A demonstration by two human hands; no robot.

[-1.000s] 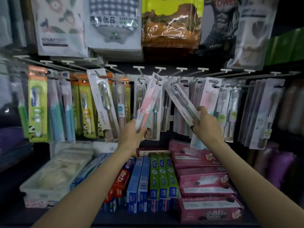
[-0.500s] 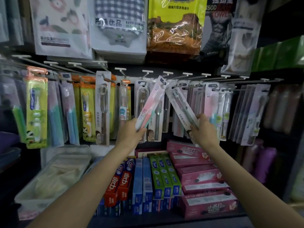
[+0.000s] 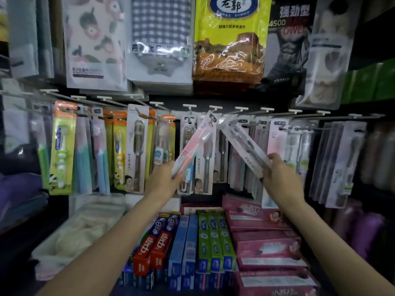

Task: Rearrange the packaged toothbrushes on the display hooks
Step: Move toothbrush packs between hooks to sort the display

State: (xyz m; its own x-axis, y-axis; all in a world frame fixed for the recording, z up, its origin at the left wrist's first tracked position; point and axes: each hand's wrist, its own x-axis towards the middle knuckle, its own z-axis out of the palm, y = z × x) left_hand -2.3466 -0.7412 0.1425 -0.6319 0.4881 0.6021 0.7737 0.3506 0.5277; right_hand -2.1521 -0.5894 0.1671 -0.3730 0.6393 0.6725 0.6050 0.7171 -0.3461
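A row of metal display hooks (image 3: 241,108) carries many packaged toothbrushes. My left hand (image 3: 164,180) grips the lower end of a pink toothbrush pack (image 3: 193,147), which leans up to the right with its top at a hook near the middle. My right hand (image 3: 280,178) grips the lower end of a clear pack with a dark toothbrush (image 3: 245,147), which leans up to the left. The tops of the two packs nearly meet at about the same hooks. Whether either pack hangs on a hook I cannot tell.
Green and orange children's toothbrush packs (image 3: 62,150) hang at the left, grey and white packs (image 3: 339,163) at the right. Toothpaste boxes (image 3: 210,242) lie on the shelf below, with a white bin (image 3: 70,238) at the left. Bagged towels (image 3: 229,39) hang above the hooks.
Both hands have lifted their packs a little toward the hooks, and the view has moved closer and slightly to the right. The grips are unchanged.
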